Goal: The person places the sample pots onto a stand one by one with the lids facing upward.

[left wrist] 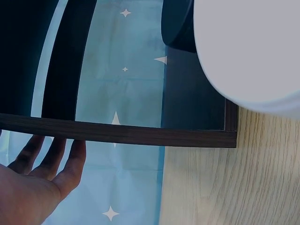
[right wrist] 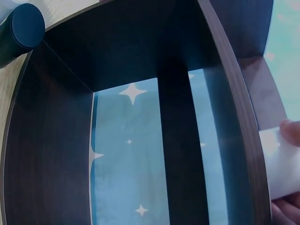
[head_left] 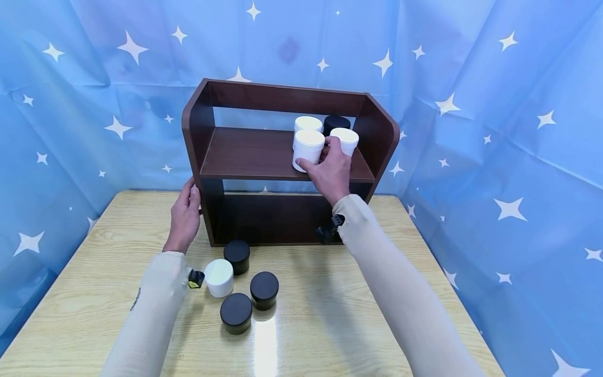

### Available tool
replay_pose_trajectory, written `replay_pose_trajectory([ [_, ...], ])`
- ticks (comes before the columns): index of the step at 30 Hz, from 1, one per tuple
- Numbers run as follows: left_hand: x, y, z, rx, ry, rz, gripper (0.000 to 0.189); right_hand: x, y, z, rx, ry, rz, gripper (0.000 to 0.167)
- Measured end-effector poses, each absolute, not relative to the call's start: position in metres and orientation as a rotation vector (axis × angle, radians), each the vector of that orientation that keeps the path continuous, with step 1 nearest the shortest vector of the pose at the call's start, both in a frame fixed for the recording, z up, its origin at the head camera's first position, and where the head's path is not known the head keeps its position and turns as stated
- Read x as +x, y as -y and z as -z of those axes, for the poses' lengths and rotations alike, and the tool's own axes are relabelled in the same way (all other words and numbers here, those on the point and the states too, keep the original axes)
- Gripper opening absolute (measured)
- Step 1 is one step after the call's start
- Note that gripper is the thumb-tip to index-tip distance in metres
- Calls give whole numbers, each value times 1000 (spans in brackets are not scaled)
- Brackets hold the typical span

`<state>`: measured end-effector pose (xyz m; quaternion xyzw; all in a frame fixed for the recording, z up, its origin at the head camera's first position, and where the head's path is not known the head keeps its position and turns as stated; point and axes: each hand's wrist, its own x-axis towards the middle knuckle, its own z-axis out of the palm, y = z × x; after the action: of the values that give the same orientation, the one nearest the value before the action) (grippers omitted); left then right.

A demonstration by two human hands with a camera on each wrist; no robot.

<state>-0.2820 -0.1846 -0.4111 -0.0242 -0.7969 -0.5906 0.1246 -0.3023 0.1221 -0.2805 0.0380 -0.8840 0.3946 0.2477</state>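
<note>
My right hand (head_left: 333, 170) grips a white lidded jar (head_left: 308, 149) at the front of the upper board of a dark brown two-tier shelf (head_left: 254, 152). In the right wrist view, the thumb lies on that white jar (right wrist: 281, 164) beside the board's edge. A second white jar (head_left: 346, 139) stands just right of the fingers, partly covered by them. Behind are another white jar (head_left: 308, 123) and a black jar (head_left: 336, 122). My left hand (head_left: 185, 217) rests against the shelf's left side; in the left wrist view its fingertips (left wrist: 78, 147) touch the side panel (left wrist: 140, 136) from outside.
On the wooden table (head_left: 353, 324) before the shelf stand a white jar (head_left: 219, 277) and three black jars, one near the shelf (head_left: 237, 256), another to the right (head_left: 264, 289), the third in front (head_left: 236, 312). A blue star-patterned curtain (head_left: 471, 104) hangs behind and at both sides.
</note>
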Motion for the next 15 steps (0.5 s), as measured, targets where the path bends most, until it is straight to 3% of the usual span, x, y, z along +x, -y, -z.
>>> replay_pose_trajectory([
  [15,-281,184,411,-60,2335,1711,60,-305,-117,279,51,2434,-1035,71],
])
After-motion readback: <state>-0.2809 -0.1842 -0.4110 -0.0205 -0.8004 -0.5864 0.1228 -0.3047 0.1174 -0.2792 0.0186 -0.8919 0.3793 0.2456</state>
